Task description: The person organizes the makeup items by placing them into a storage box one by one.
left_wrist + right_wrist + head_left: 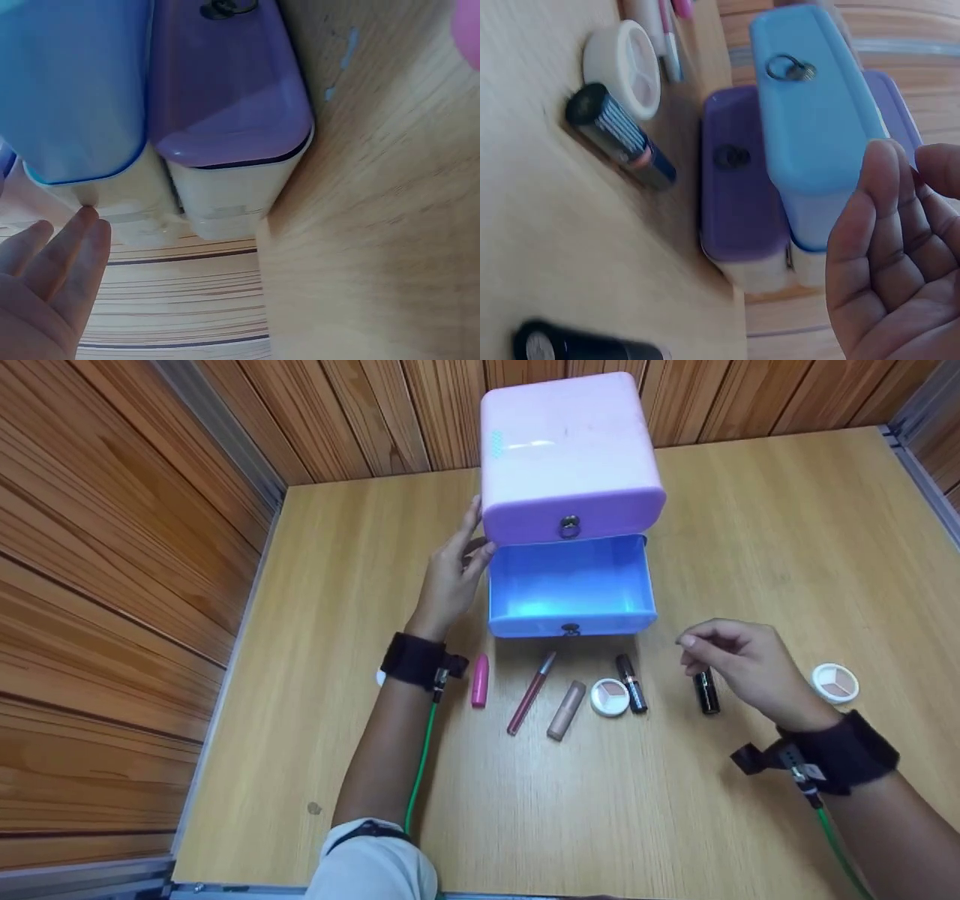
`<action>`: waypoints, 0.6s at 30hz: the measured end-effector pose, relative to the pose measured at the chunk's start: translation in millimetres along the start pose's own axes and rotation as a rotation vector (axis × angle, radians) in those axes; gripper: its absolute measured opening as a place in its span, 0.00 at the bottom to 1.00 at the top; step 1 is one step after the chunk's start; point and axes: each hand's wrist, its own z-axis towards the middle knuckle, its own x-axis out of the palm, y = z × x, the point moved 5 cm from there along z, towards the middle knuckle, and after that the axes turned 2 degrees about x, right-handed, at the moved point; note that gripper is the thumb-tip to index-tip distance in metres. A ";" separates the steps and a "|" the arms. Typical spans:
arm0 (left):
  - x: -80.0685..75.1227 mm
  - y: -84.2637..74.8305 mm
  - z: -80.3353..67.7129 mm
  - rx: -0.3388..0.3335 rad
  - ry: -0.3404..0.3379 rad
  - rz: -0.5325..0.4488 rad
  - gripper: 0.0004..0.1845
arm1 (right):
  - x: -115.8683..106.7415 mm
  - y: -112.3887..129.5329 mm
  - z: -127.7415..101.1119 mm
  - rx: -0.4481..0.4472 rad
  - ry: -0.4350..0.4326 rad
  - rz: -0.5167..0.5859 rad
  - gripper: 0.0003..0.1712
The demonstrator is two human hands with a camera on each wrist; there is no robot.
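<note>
A pink and purple drawer box [570, 442] stands at the back of the table, its blue middle drawer [571, 624] pulled out and its blue inside showing. My left hand [450, 574] touches the box's left side with extended fingers [71, 255]. My right hand [739, 664] hovers right of the drawer, fingers loosely bent and holding nothing, as the right wrist view shows. Partly beneath it in the head view lies a black tube [706, 694]. The lower purple drawer [232, 90] is pushed in.
Along the table lie a pink tube [480, 681], a red lip gloss tube [529, 701], a mauve tube [566, 711], a round three-shade palette [609, 697] and a black tube [631, 684]. Another palette [835, 683] lies far right. Wooden wall panels [442, 420] border the table.
</note>
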 end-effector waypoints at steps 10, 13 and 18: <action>7.3 16.4 -4.6 -0.063 -0.023 -0.041 0.34 | -39.8 -6.7 -19.9 0.019 -0.159 -0.008 0.13; 8.7 19.7 -6.3 -0.052 -0.043 -0.052 0.33 | -49.1 -12.1 -26.3 0.033 -0.167 0.000 0.13; 8.8 21.2 -6.2 -0.027 -0.078 -0.033 0.26 | -60.3 -28.4 -37.4 0.151 -0.161 -0.135 0.15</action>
